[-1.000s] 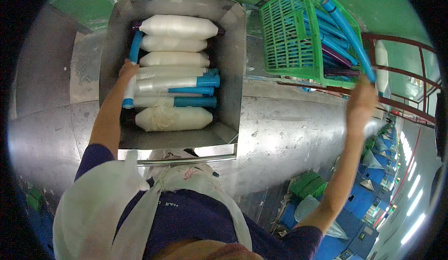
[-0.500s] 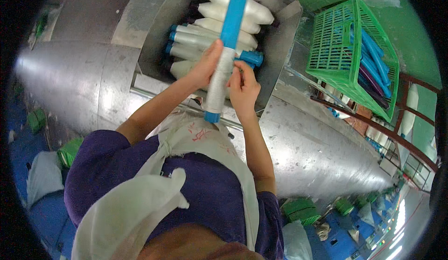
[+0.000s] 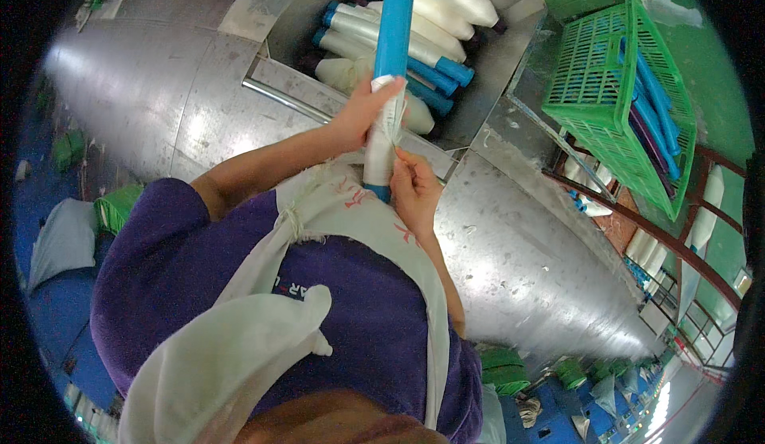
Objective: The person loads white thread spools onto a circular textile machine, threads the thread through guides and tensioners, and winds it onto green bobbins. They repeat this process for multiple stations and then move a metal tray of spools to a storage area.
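Observation:
A long blue bobbin tube (image 3: pixel 394 25), its lower part wound with white yarn (image 3: pixel 381 153), stands lengthwise in front of my apron. My left hand (image 3: pixel 358 115) is wrapped round the tube at the upper end of the winding, thumb across the front. Beside the lower winding, my right hand (image 3: pixel 416 191) is closed in a pinch on loose white strands that pull away from the wound yarn. The tube's blue lower end rests close to the apron (image 3: pixel 331 193). The far end of the tube runs out of the top of the view.
Beyond my hands, a metal bin (image 3: pixel 502 69) holds several white yarn bobbins (image 3: pixel 434 13) and blue tubes. To the right hangs or stands a green plastic crate (image 3: pixel 590 85) with blue and dark tubes. A metal rail (image 3: pixel 287 100) edges the bin. Shiny metal surface (image 3: pixel 526 245) spreads to both sides.
The bobbin and both hands have come nearer to my body. My right hand has moved down along the winding, and the yarn is now drawn out in loose strands.

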Tool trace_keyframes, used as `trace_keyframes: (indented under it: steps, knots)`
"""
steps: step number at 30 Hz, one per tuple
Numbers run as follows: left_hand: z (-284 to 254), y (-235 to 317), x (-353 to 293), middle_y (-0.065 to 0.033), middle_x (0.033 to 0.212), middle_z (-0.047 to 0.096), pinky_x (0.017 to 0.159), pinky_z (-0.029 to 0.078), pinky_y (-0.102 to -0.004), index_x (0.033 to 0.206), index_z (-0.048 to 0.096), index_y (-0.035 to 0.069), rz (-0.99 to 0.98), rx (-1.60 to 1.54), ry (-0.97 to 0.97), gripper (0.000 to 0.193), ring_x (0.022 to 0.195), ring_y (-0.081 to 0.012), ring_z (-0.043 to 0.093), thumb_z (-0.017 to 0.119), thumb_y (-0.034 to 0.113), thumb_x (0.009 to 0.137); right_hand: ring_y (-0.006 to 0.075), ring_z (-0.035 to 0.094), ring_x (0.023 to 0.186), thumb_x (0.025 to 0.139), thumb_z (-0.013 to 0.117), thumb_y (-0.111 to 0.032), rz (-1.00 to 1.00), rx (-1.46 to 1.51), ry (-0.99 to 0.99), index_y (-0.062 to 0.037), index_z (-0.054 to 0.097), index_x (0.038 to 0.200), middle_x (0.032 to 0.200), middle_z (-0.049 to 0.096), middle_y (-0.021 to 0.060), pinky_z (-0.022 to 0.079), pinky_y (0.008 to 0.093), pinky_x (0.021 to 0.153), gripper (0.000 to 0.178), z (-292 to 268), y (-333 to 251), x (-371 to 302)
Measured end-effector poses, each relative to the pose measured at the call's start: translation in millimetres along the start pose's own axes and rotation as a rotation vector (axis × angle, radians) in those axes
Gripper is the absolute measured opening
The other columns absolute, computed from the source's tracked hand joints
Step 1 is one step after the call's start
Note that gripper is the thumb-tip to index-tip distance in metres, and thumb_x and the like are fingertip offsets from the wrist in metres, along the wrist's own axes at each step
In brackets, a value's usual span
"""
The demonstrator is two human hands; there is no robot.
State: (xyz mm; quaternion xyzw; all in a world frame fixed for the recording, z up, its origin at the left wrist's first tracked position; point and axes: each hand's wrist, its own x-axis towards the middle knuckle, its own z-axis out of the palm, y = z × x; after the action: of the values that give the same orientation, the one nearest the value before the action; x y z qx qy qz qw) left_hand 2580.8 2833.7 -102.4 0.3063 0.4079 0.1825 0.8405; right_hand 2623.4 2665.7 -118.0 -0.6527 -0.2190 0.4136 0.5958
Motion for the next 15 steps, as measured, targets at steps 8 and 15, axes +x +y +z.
trace_keyframes:
  steps: [8, 15]
  knots:
    - [-18, -4, 13, -0.0062, 0.085, 0.061, 0.058, 0.052, -0.033, 0.108, 0.048, 0.009, 0.076, -0.103, 0.028, 0.037, 0.067, -0.0172, 0.061, 0.058, 0.04, 0.091, 0.0016, 0.039, 0.054, 0.094, 0.056, -0.009, -0.088, -0.098, -0.061, -0.0026, 0.061, 0.11, 0.066, 0.048, -0.0059, 0.03, 0.0182, 0.048, 0.018, 3, -1, 12]
    - [-3, 17, 41, -0.0073, 0.089, 0.063, 0.064, 0.053, -0.0322, 0.106, 0.055, 0.006, 0.079, 0.023, 0.019, 0.052, 0.074, -0.0159, 0.062, 0.045, 0.055, 0.093, 0.0015, 0.041, 0.055, 0.094, 0.054, -0.008, -0.211, -0.213, -0.022, -0.0029, 0.063, 0.106, 0.065, 0.051, -0.0041, 0.033, 0.019, 0.048, 0.016, 5, -14, 21]
